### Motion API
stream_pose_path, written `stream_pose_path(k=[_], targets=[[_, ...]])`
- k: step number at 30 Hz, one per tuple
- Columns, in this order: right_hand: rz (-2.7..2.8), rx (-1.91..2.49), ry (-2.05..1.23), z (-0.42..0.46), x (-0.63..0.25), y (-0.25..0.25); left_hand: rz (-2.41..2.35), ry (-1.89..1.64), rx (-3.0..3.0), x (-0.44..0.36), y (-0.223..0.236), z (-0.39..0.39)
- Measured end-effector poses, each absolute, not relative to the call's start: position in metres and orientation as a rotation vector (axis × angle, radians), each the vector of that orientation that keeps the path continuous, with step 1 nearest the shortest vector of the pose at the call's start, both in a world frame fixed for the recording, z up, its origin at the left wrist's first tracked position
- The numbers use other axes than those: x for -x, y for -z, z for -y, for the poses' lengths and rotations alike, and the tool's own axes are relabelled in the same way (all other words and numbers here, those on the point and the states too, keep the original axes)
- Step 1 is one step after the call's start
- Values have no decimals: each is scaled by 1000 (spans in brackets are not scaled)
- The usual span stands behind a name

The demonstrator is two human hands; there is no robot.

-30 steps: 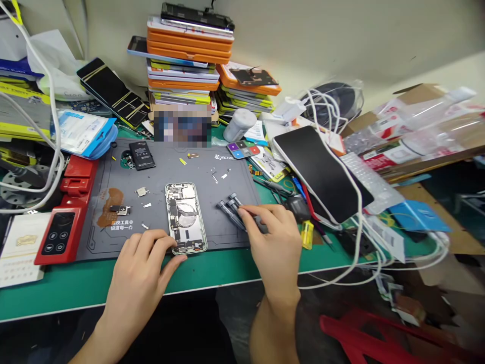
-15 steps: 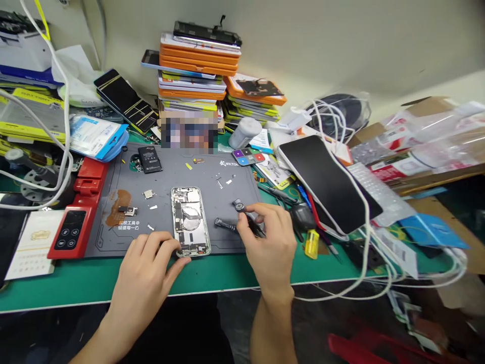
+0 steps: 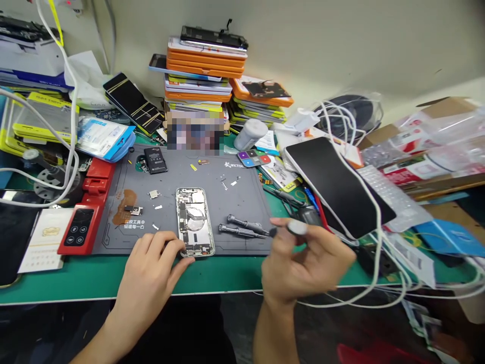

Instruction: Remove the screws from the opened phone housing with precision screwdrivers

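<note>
An opened phone [image 3: 204,232] lies on the grey mat with its inner parts exposed. At its lower left corner, my left hand [image 3: 153,263] pinches the frame between thumb and fingers. My right hand [image 3: 299,263] is raised over the table's front edge, right of the phone, with curled fingers. It holds a screwdriver [image 3: 297,228], of which mainly a round grey end shows; motion blur and fingers hide most of it. Two more screwdrivers [image 3: 244,227] with dark handles lie side by side between the phone and my right hand.
On the mat [image 3: 151,237] lie a phone battery [image 3: 155,160], a small camera part [image 3: 133,210] and tiny metal pieces. A red device [image 3: 78,230] stands left. Stacked orange boxes [image 3: 204,63] rise behind. To the right are a large black-screened phone [image 3: 337,184] and looping white cables [image 3: 375,237].
My right hand has lifted away from the screwdrivers, moved right and turned over, holding one. My left hand stays on the phone. The view has shifted slightly.
</note>
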State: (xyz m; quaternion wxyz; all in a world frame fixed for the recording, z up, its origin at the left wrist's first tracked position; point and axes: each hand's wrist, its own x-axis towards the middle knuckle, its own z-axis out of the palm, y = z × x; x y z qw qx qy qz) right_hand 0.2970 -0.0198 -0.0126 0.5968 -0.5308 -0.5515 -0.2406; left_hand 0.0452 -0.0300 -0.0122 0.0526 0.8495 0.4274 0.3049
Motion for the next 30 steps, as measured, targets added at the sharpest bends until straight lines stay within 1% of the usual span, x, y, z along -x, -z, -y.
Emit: stream_pose_path(k=[2,6,8,13,17,23,27,30], targets=[[1174,1170,438,25,-288,8,-1300,-922,-2589,-45,12,30],[1137,1219,52,33,-272,10,-1296,-924,-2600,-45,11,30],[1116,1245,-47,34,-269,15,-1294,-928,-2599,-45,11,30],[1046,1263,-40,29,-269,22,-1287,-926,-2590,-44,12,31],[1150,1262,-19,28,-270,21,-1288,-923,-2590,-44,12,31],[1280,1415,-26,31,-272,28,-1283,-923,-2602,-44,12,30],[1379,1337,28,31,-270,31,-1285,-920,-2597,-45,11,30],[1313,1259,-26,33,-263,26,-1290,-916,-2588,-45,11,31]])
